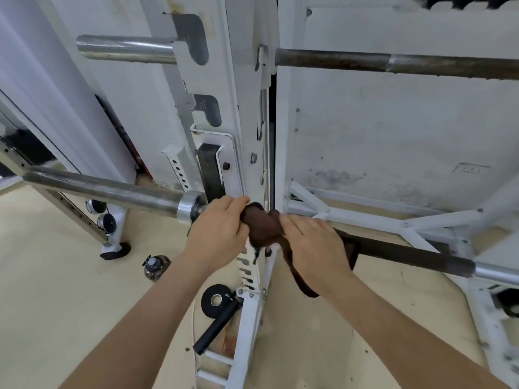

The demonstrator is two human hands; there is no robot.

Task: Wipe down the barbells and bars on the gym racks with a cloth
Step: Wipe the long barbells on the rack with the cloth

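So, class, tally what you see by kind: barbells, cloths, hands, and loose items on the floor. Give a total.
Long steel barbells: 2, upper barbell, lower barbell
Dark brown cloth: 1
Bare hands: 2, left hand, right hand
Black round weight plate: 1
Dark smoky bottle: 1
Black tube: 1
Total: 8

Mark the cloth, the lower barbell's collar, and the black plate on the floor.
cloth (pixel 262 226), head view, bunched middle
barbell collar (pixel 187 204), head view, shiny rim
black plate (pixel 208 301), head view, face beside its hole
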